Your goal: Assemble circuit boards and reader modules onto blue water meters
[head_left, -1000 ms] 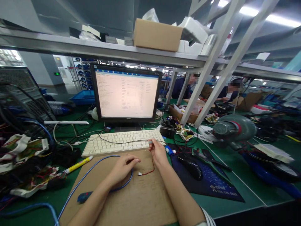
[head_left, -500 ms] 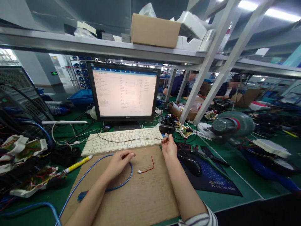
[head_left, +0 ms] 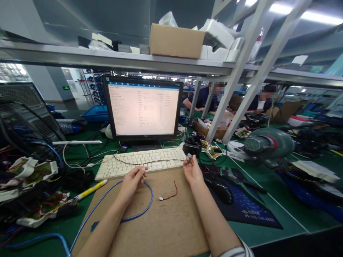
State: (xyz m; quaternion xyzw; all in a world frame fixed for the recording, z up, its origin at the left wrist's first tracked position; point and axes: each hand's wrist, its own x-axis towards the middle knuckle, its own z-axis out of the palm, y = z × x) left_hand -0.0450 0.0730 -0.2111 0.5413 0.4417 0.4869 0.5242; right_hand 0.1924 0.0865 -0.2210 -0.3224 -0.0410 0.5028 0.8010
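My right hand (head_left: pixel 193 172) is raised by the keyboard's right end, its fingertips pinching a small bluish-grey part (head_left: pixel 189 156) too small to name. A thin dark wire (head_left: pixel 150 162) runs across the keyboard up to these fingers. My left hand (head_left: pixel 133 181) hovers at or on the loop of blue cable (head_left: pixel 152 200), fingers curled in against the thumb; whether anything is between them is hidden. Between the hands, a short red wire with a white plug (head_left: pixel 161 198) lies on the cardboard sheet (head_left: pixel 160 232). A blue connector (head_left: pixel 94 225) shows beside my left forearm.
A white keyboard (head_left: pixel 139 162) stands before a lit monitor (head_left: pixel 143 110). A black mouse (head_left: pixel 221 191) sits on a dark blue mat at right, near a grey blower (head_left: pixel 268 144). Opened white-shelled circuit parts (head_left: pixel 40 210) and a yellow marker (head_left: pixel 91 189) lie left. Two people sit beyond.
My left hand has drawn back slightly to the left and its fingers have curled in. The right hand keeps its pinch, its wrist turned slightly. The view has tilted up a little.
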